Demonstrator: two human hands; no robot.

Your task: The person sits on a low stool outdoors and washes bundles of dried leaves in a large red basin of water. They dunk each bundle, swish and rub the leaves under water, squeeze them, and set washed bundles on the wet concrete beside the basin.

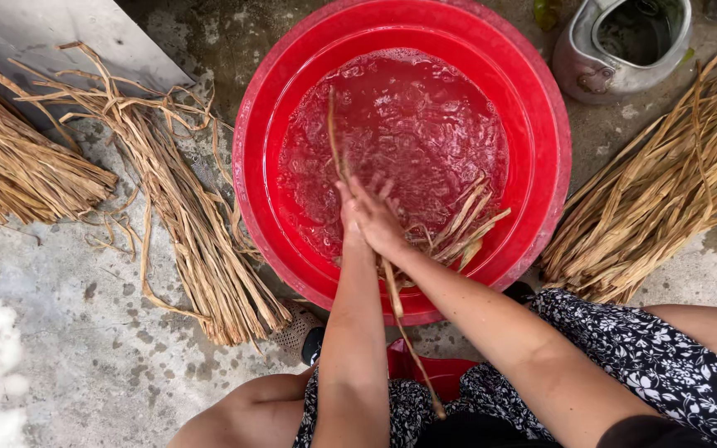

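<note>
Both hands (367, 217) clasp a dried reed strand (335, 137) running lengthwise away over basin (541, 108).

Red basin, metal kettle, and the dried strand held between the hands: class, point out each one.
red basin (541, 108): head view, right rim.
metal kettle (578, 62): head view, left body wall.
dried strand (334, 137): head view, upper end above water.

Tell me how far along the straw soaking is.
Done, it seems: a loose bundle lies left of the red basin; whether it is wet is unclear. In hand: both hands, left and right, press together on a strand over the water, with more strands in the basin. Left: a large pile at right and another bundle at far left look dry.
</note>
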